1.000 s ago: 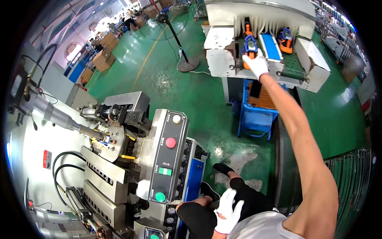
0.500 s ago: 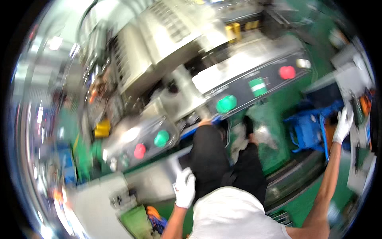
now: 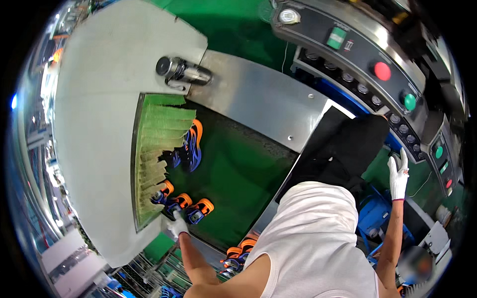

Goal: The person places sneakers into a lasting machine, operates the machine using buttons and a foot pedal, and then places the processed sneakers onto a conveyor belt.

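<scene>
My left hand [image 3: 177, 226], in a white glove, reaches the near left side of a green conveyor belt [image 3: 233, 164]. It is beside a black, blue and orange sports shoe [image 3: 179, 202], with a finger stretched toward it; whether they touch I cannot tell. Another such shoe [image 3: 200, 211] stands just to the right, and one more [image 3: 163, 192] sits partly under the green strip curtain [image 3: 159, 129]. Farther up the belt, a longer shoe [image 3: 195, 146] lies by the strips. My right hand [image 3: 398, 174], also gloved, is held out empty with fingers apart, near the machine's gauges.
A steel and black flask [image 3: 184, 71] lies at the corner of the white housing [image 3: 94, 124], beside a metal plate [image 3: 258, 94]. At right, a control panel [image 3: 362, 49] carries red and green buttons. Shoes [image 3: 241, 253] stand close to my left side. A blue stool-like frame [image 3: 373, 216] is below my right hand.
My view has swung left from the machine to the belt and its shoes. My left hand has moved from beside my leg to the shoes. My right hand has left the shelf at right.
</scene>
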Available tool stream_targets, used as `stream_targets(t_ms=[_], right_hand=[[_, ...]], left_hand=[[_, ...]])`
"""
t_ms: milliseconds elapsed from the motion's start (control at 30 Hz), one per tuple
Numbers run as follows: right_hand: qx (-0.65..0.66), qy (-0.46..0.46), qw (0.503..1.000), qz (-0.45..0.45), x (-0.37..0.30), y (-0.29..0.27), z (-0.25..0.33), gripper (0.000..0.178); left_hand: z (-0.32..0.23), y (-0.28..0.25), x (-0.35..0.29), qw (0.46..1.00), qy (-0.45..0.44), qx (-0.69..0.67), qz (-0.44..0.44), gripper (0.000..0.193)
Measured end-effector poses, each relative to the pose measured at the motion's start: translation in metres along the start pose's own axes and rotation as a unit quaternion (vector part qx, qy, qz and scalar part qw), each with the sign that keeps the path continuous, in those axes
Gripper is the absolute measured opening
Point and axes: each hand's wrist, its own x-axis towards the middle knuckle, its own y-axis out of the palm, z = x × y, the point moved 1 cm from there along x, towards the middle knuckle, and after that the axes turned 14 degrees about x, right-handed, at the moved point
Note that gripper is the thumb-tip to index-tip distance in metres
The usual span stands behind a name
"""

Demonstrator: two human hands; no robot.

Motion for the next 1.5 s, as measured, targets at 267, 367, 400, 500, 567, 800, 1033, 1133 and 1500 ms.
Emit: stream_targets(t_ms=[267,367,400,500,567,800,1033,1133,1500], right_hand=[[-0.137,-0.076,0.978,0.137,0.037,0.056,0.081,0.067],[-0.029,-0.088,0.982,0.166,0.035,0.074,0.092,0.067],[-0.033,-0.108,0.981,0.160,0.031,0.068,0.082,0.067],[-0.023,-0.069,0.976,0.207,0.002,0.123,0.153,0.069],[0.007,-0.074,0.964,0.254,-0.014,0.148,0.182,0.070],[-0.002,-0.358,0.893,0.271,-0.063,0.187,0.206,0.070],[-0.116,-0.356,0.922,0.099,-0.046,0.131,0.217,0.033],[0.025,-0.296,0.954,-0.038,-0.064,0.037,0.203,0.042],[0.469,0.084,0.839,-0.262,-0.162,-0.086,0.069,0.063]], left_hand=[[-0.012,0.052,-0.049,0.988,0.135,-0.012,-0.075,0.043],[-0.032,0.034,-0.053,0.960,0.266,0.003,-0.089,0.037],[-0.080,0.015,-0.078,0.954,0.293,-0.050,-0.047,0.035],[-0.158,-0.028,-0.164,0.912,0.336,-0.234,-0.016,0.038],[-0.192,-0.024,-0.179,0.875,0.405,-0.245,-0.099,0.031],[-0.281,-0.126,-0.251,0.667,0.662,-0.328,-0.093,0.010],[-0.341,-0.257,-0.462,0.322,0.870,-0.361,0.098,0.021],[-0.333,-0.315,-0.564,0.127,0.966,-0.221,-0.026,0.032],[-0.454,-0.344,-0.874,0.147,0.945,-0.293,-0.011,0.071]])
